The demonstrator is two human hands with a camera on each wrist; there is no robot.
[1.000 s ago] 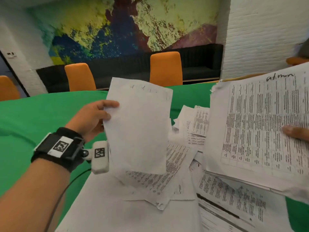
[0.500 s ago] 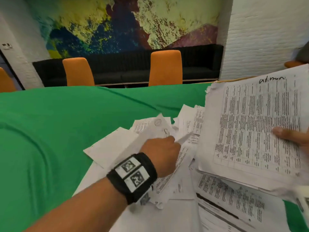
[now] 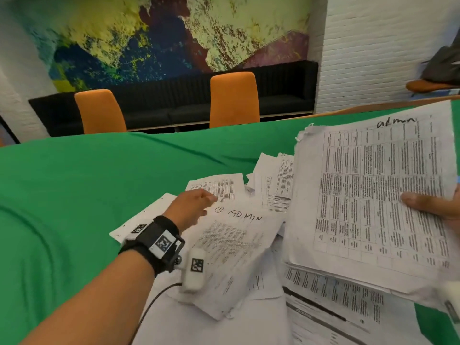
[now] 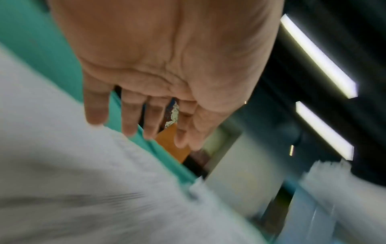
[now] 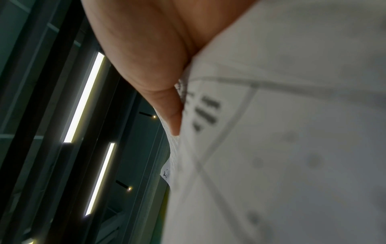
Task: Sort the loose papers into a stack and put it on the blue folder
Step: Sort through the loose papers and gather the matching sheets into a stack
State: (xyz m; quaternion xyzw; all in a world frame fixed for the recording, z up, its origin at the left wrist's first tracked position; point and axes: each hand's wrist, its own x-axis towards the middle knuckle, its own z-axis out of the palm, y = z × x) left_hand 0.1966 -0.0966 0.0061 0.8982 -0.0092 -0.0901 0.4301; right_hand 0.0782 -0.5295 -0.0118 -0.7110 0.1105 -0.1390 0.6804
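My right hand (image 3: 428,206) grips a thick stack of printed papers (image 3: 373,195) marked "admin", tilted up above the table, thumb on the top sheet. In the right wrist view the thumb (image 5: 167,107) presses on the stack's (image 5: 271,148) edge. My left hand (image 3: 207,199) reaches over the loose papers (image 3: 273,185) spread on the green cloth, at the top corner of a sheet marked "ADMIN" (image 3: 239,240). The blurred left wrist view shows this hand (image 4: 135,132) with straight fingers just above white paper (image 4: 73,165), holding nothing. No blue folder is in view.
The green tablecloth (image 3: 99,195) stretches bare to the left and back. Two orange chairs (image 3: 232,100) (image 3: 99,112) stand behind the table in front of a black bench (image 3: 281,95). More printed sheets (image 3: 336,307) lie under the raised stack.
My left hand held a blank sheet up, laid it on the left of the pile, and now reaches to the "ADMIN" sheet. The right hand keeps the stack in place.
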